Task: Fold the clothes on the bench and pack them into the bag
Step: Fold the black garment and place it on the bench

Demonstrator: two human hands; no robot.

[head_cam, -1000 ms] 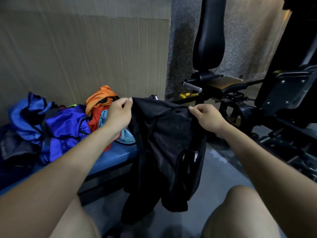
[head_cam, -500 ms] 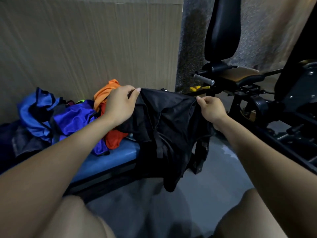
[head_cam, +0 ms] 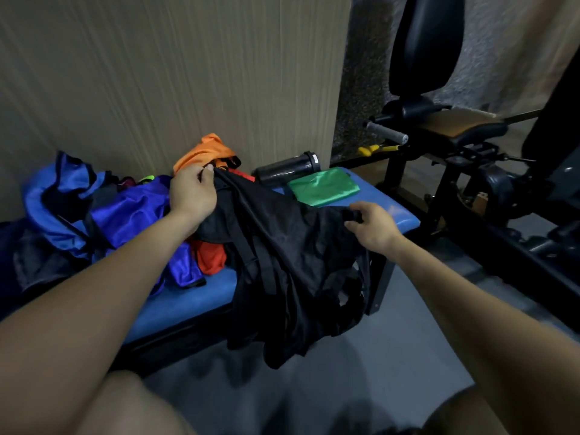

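A black garment [head_cam: 292, 271] lies half on the blue bench [head_cam: 191, 304], its lower part hanging over the front edge. My left hand [head_cam: 193, 191] pinches its far left corner near the clothes pile. Its right corner, above the bench's right end, is pinched by my right hand [head_cam: 373, 226]. Behind my left arm sits a heap of clothes: orange [head_cam: 204, 152], red [head_cam: 212, 260] and purple-blue [head_cam: 138, 208] pieces. A blue bag [head_cam: 47, 199] lies at the far left of the bench. A folded green garment [head_cam: 324, 186] rests on the bench's right end.
A dark bottle [head_cam: 287, 167] lies on its side against the wall behind the green garment. A black gym machine [head_cam: 470, 152] with a padded seat stands to the right. Grey floor [head_cam: 361, 372] lies in front of the bench, between my knees.
Both hands have lowered the black garment from the air onto the bench. My view has shifted, and the green garment and the bottle have come into sight.
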